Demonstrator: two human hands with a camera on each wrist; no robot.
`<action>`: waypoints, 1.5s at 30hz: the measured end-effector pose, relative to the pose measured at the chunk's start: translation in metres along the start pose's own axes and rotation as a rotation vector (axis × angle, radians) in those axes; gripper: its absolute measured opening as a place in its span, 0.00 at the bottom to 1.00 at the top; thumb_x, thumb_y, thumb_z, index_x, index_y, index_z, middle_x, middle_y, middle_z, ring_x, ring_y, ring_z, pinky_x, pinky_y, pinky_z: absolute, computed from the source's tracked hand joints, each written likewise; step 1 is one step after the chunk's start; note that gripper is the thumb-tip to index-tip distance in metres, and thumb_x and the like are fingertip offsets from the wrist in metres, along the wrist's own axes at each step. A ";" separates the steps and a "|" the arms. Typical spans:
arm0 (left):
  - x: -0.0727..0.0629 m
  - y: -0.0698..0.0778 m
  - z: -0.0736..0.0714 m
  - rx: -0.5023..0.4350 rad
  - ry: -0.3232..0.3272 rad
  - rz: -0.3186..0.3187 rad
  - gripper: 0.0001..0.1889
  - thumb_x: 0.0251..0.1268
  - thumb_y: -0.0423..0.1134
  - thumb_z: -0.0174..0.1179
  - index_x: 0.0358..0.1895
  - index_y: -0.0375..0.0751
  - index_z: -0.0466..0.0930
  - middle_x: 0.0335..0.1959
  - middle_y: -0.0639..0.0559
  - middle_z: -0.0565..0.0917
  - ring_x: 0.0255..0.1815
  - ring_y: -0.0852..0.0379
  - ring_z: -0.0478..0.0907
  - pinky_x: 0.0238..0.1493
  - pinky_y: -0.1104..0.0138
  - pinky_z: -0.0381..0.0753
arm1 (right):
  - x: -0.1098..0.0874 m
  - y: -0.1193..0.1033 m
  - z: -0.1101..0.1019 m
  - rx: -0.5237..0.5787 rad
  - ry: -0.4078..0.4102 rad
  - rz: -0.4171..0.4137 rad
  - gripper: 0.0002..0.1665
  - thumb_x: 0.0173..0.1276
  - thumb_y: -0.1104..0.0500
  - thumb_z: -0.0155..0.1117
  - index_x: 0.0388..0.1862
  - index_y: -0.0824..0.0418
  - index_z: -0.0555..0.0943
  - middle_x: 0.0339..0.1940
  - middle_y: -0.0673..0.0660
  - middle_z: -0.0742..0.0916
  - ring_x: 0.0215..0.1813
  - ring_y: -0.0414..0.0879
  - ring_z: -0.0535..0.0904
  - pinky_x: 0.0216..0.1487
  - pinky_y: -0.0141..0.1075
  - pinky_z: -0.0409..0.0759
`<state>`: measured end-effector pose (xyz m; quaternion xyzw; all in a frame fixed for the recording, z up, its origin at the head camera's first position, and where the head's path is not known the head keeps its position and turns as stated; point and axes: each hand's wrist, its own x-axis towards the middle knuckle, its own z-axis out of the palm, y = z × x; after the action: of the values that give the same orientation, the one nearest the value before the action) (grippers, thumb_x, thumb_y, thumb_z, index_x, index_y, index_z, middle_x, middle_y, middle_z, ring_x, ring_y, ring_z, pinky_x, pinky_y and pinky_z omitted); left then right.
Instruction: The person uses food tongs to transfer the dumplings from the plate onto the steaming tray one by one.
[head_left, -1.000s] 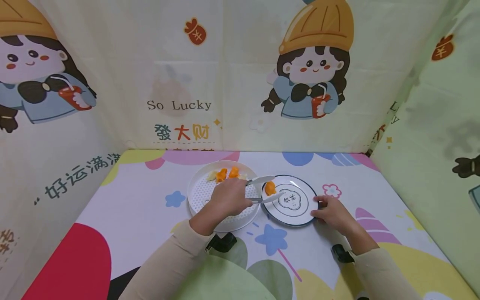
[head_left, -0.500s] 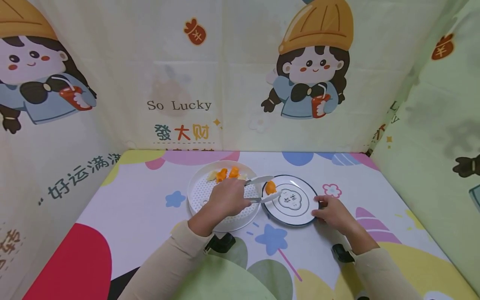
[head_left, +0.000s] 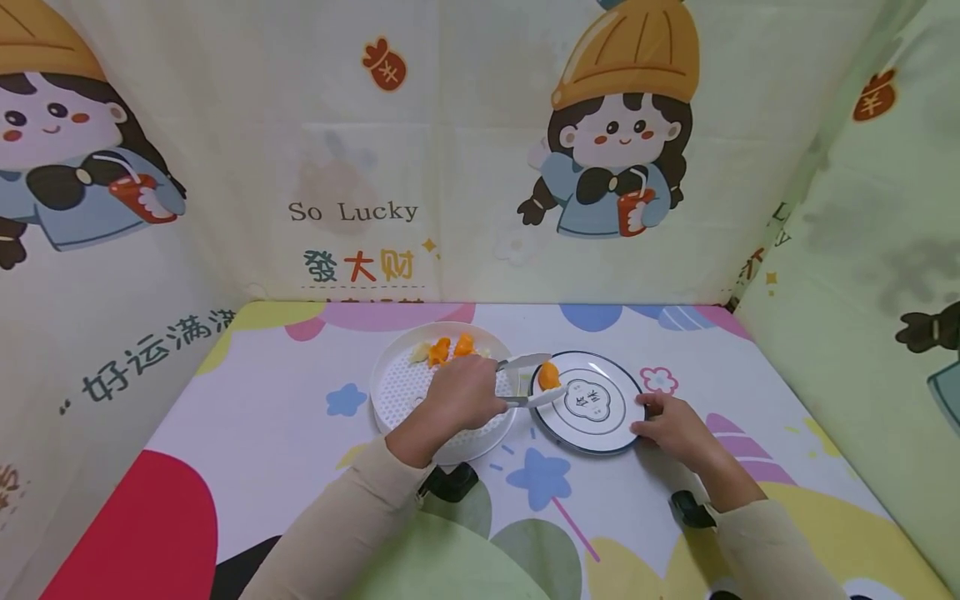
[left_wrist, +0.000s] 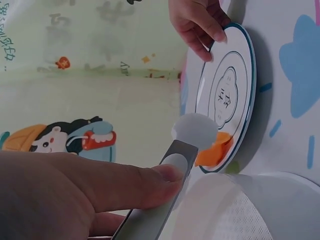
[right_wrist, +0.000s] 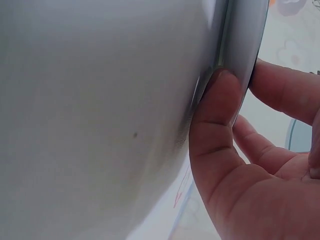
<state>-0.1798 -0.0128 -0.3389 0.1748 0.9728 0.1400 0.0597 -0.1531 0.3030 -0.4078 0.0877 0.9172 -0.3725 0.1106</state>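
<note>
My left hand (head_left: 467, 396) grips a pair of tongs (left_wrist: 155, 210), metal with pale tips, above a round white perforated tray (head_left: 390, 400). The tong tips stand apart over the left part of a white plate (head_left: 611, 425) with a dark blue rim. An orange piece (head_left: 549, 376) lies on the plate between those tips, apparently loose; it looks like cut food. My right hand (head_left: 675, 427) pinches the plate's right rim between thumb and fingers. The plate's underside shows in the right wrist view, so the plate is raised off the table on that side.
More orange pieces (head_left: 464, 344) and a pale yellow piece (head_left: 420, 353) lie at the back of the perforated tray. A printed cloth covers the table (head_left: 285, 450), and patterned curtains (head_left: 465, 150) enclose it at the back and sides.
The plate has shifted slightly right, away from the perforated tray, with the orange piece on it. My left hand and the tongs have moved a little right. The head view has turned slightly.
</note>
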 end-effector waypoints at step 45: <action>0.023 -0.016 0.004 -0.113 -0.018 0.051 0.22 0.57 0.44 0.74 0.56 0.44 0.86 0.29 0.55 0.80 0.31 0.54 0.74 0.24 0.67 0.73 | -0.001 0.001 0.002 0.010 0.026 0.009 0.33 0.67 0.63 0.68 0.67 0.75 0.70 0.52 0.69 0.77 0.46 0.56 0.75 0.41 0.37 0.79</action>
<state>-0.2057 -0.0181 -0.3488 0.1973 0.9579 0.1946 0.0746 -0.1516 0.3017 -0.4098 0.0971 0.9164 -0.3753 0.0998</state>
